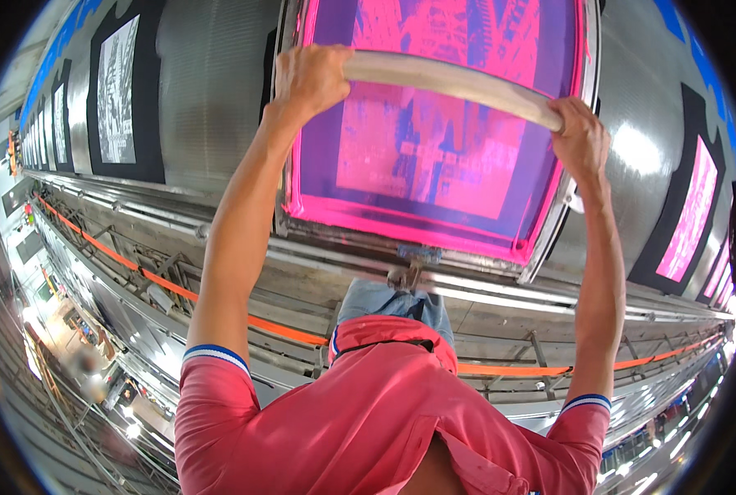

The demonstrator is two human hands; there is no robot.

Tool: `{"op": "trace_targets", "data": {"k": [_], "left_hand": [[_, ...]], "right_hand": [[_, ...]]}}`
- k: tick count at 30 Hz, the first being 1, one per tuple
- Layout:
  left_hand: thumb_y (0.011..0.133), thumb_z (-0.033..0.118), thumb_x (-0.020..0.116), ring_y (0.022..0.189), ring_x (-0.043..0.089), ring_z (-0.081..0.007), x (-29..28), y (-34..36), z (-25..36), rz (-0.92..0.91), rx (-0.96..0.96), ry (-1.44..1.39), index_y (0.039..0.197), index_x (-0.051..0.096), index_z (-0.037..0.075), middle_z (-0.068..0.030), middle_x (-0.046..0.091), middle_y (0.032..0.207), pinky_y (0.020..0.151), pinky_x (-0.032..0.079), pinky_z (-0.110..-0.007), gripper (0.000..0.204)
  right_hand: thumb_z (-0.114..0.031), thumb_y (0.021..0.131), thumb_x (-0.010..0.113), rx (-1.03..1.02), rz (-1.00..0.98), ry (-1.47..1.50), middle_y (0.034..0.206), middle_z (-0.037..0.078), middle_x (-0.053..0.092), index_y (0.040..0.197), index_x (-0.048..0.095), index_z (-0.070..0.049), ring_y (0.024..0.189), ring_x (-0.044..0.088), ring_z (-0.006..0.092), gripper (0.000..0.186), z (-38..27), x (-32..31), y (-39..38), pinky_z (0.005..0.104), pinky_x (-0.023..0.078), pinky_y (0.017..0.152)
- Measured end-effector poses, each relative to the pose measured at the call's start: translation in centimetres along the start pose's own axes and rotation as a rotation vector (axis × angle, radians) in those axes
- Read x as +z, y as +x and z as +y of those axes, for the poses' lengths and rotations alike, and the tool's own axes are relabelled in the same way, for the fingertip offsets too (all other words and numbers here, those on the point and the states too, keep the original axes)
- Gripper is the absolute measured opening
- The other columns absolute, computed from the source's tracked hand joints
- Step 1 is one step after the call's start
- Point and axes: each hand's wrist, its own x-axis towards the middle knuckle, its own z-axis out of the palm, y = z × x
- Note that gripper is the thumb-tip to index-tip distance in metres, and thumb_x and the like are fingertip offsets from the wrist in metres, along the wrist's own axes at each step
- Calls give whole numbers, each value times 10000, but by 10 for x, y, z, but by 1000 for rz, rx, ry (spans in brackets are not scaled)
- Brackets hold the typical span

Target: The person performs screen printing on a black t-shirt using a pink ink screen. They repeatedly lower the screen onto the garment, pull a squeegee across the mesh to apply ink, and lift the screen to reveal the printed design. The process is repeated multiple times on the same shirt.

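Observation:
A long pale squeegee (450, 81) spans a screen printing frame, and I grip it at both ends. My left hand (312, 78) is closed round its left end, near the frame's left side. At the other end my right hand (580, 139) wraps it, a little lower in the picture, by the right side. Beneath lies the purple mesh screen (318, 177), with bright pink ink (434, 186) over the patterned middle and along the edges. The squeegee's lower edge, where it meets the mesh, is hard to make out.
Black fabric pieces with a grey-white print (118, 91) lie on the long metal table (203, 91) to the left. On the right, another black piece bears a pink print (688, 210). A metal rail (500, 295) and an orange strip (285, 332) run along the near side.

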Motion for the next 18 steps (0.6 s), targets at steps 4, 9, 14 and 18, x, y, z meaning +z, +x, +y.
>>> {"op": "trace_targets", "data": {"k": [4,9,14,18], "left_hand": [[696,70,647,870,726,-335,1,-89,21,-67,-15,-11,1061,765,131,-151,745,940,761,578,-439,388],[676,18,630,950,706,-329,10,-195,40,14,50,-99,1062,746,79,-119,733,1110,775,577,-443,407],[668,-12,627,942,702,-323,6,-252,54,34,32,-85,1039,734,45,-99,737,1096,806,573,-431,390],[660,-30,661,1088,663,-313,20,-268,53,113,122,-24,1105,709,35,-119,706,1167,937,529,-427,452]], "right_hand": [[-35,759,725,-19,-8,58,932,55,696,947,724,-82,900,694,275,194,-34,-3,-80,391,582,759],[22,733,695,-35,50,117,856,59,657,882,684,-77,830,658,281,180,-75,-5,-176,409,557,699],[34,725,671,10,39,149,900,81,657,911,677,-72,905,649,315,214,-103,-2,-235,421,548,816],[-5,787,630,90,2,84,1006,102,638,1142,702,-79,968,630,330,369,-115,1,-254,431,540,839]]}}
